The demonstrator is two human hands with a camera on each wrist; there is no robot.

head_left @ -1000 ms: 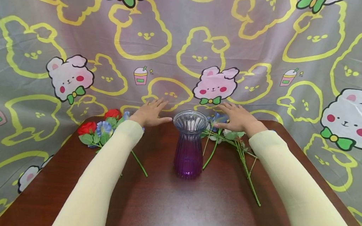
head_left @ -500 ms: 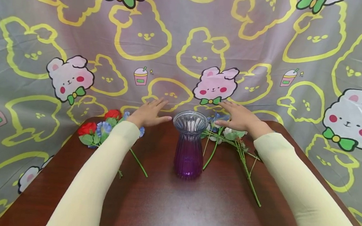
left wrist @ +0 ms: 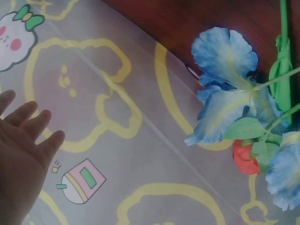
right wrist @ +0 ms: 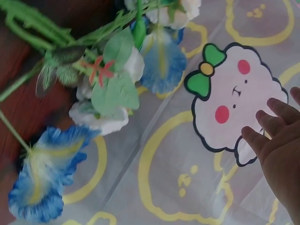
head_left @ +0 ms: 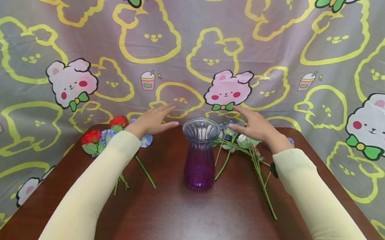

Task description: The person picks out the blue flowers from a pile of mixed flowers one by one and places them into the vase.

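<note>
A ribbed glass vase [head_left: 200,154], purple below and clear towards its flared rim, stands upright mid-table. To its left my left hand [head_left: 154,120] hovers with straight, spread fingers, above red and blue flowers. My right hand [head_left: 258,127] is held up on the other side, fingers extended, over blue and white flowers. Neither hand touches the vase or holds anything. The left wrist view shows a blue flower [left wrist: 225,56] and part of a red flower [left wrist: 246,157] beside the hand. White flowers [right wrist: 101,115] and a blue flower [right wrist: 47,173] appear in the right wrist view.
The dark wooden table [head_left: 171,220] ends at a grey patterned cloth [head_left: 198,41] hanging behind it. Green stems [head_left: 145,172] point forward at the left, and a long stem [head_left: 268,197] reaches towards the front at the right.
Both hands have drawn slightly apart and back, the left one leftward and the right one rightward. More stems show beside the left sleeve. The vase and flowers have stayed in place.
</note>
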